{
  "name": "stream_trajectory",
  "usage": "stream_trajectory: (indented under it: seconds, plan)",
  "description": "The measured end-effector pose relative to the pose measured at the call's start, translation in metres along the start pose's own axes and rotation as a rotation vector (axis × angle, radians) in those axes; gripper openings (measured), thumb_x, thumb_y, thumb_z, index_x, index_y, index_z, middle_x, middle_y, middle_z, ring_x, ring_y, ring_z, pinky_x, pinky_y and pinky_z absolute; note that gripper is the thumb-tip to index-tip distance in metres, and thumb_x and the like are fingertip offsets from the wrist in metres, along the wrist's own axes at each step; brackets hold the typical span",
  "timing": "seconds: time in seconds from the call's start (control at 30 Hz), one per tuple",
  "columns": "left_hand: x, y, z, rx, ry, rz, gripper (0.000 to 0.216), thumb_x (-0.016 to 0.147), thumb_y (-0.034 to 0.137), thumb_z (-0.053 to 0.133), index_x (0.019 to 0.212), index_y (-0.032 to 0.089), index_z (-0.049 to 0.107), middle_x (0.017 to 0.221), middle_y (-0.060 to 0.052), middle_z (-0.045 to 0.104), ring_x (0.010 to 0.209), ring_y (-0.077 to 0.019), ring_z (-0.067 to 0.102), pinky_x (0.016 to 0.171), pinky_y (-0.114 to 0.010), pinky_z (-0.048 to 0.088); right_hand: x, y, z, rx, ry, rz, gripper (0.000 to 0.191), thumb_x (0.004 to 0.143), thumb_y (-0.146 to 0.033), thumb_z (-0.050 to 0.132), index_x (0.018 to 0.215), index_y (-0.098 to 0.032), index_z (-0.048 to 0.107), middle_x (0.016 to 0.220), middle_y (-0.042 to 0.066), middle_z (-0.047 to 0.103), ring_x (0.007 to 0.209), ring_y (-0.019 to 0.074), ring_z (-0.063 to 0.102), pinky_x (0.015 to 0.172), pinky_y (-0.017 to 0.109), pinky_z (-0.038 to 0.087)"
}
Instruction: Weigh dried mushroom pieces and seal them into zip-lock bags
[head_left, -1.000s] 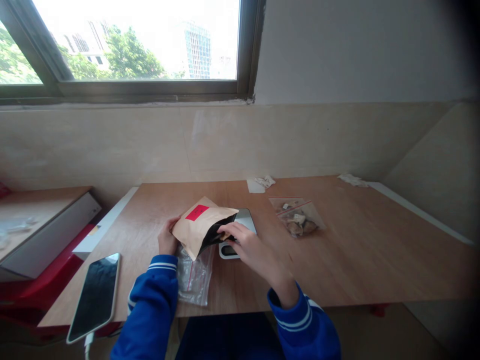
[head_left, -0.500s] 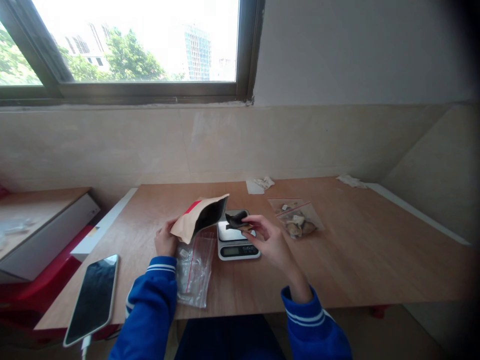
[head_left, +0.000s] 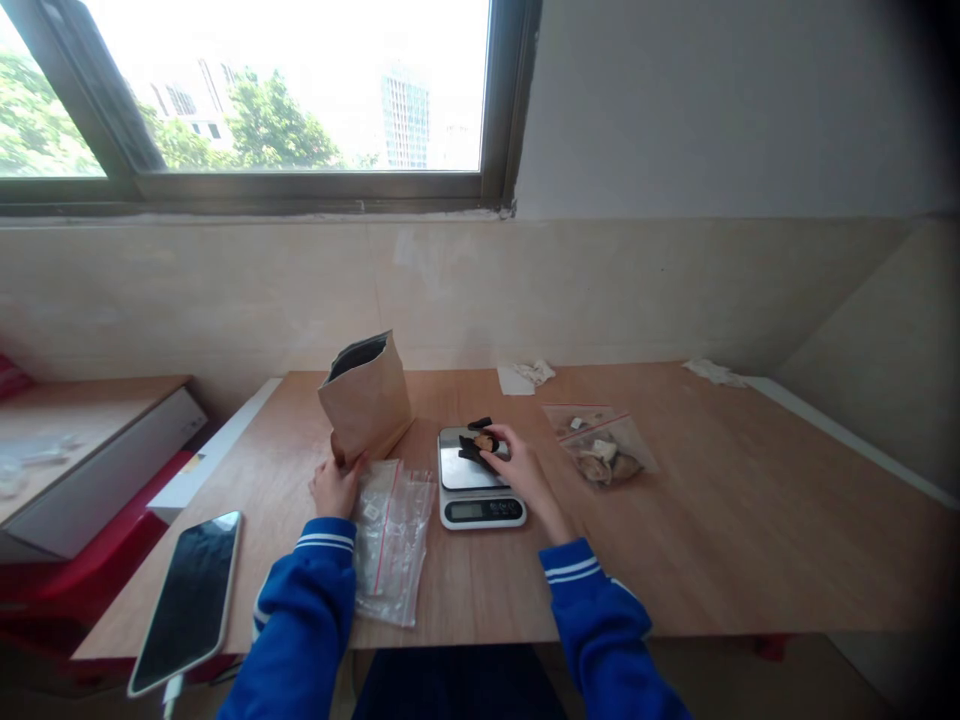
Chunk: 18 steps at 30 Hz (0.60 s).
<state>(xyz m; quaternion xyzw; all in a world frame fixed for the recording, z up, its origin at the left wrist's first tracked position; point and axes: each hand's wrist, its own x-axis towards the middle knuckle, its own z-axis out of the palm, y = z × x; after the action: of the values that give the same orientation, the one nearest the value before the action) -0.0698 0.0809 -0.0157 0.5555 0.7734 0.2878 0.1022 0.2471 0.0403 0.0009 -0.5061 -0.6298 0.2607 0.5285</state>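
My left hand (head_left: pixel 334 487) grips the bottom corner of a brown paper pouch (head_left: pixel 367 399), which stands upright on the wooden table (head_left: pixel 720 520) with its dark-lined mouth open at the top. My right hand (head_left: pixel 517 468) rests over the steel pan of a small digital kitchen scale (head_left: pixel 477 481), its fingers pinched on dark dried pieces (head_left: pixel 477 440) that lie on the pan. Empty clear zip bags (head_left: pixel 391 535) with a red strip lie between my two arms, just left of the scale.
A filled clear zip bag (head_left: pixel 604 450) of dried pieces lies right of the scale. A phone (head_left: pixel 189 598) on a cable lies at the table's front left corner. Crumpled paper scraps (head_left: pixel 528 374) sit near the wall. A lower white-edged shelf (head_left: pixel 90 450) stands at the left.
The pouch went from tilted on its side to standing upright. My right hand drew dark pieces out of it, carried them over and lowered them onto the scale's pan.
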Motion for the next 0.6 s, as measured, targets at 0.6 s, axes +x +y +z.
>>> stream_trajectory:
  seconds: [0.6]
  plan:
    - [-0.003, 0.0, 0.0, 0.033, 0.013, 0.036, 0.058, 0.079, 0.06, 0.046, 0.11, 0.014, 0.063, 0.105, -0.018, 0.068, 0.109, -0.0345, 0.058, 0.09, -0.043, 0.042, -0.008, -0.025, 0.023, -0.409, -0.136, -0.118, 0.013, 0.083, -0.026, 0.061, 0.095, -0.023, 0.059, 0.103, 0.004, 0.068, 0.101, 0.0248, 0.056, 0.089, 0.041, 0.029]
